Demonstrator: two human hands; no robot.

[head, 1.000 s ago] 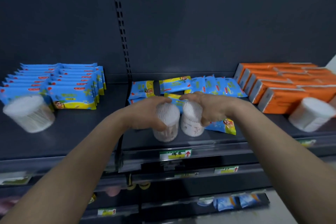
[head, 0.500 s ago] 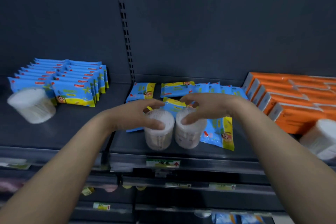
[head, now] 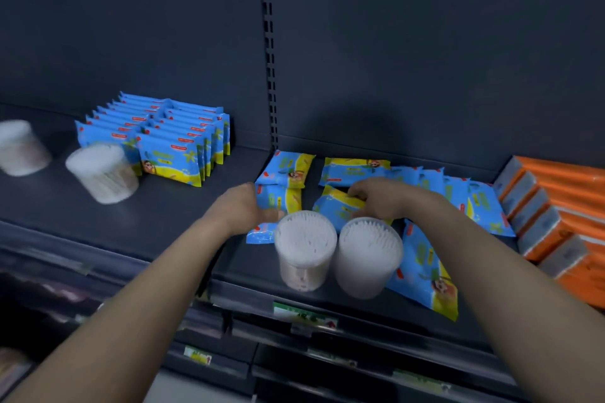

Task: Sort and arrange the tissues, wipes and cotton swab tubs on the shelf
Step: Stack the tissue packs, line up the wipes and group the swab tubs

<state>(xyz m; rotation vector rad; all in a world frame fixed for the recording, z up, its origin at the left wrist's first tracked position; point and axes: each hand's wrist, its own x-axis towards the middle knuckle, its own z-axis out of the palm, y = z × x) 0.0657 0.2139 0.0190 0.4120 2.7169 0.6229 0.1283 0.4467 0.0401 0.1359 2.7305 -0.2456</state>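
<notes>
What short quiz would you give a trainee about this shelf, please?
1. True or false: the two front tubs stand upright, side by side, near the front edge of the shelf.
2. Where do the orange tissue packs lie? A) at the left end B) at the right end C) between the tubs
3. How many cotton swab tubs are in view altogether?

Key: 1. True. 2. B. 3. Four: the front pair plus the two left tubs.
</notes>
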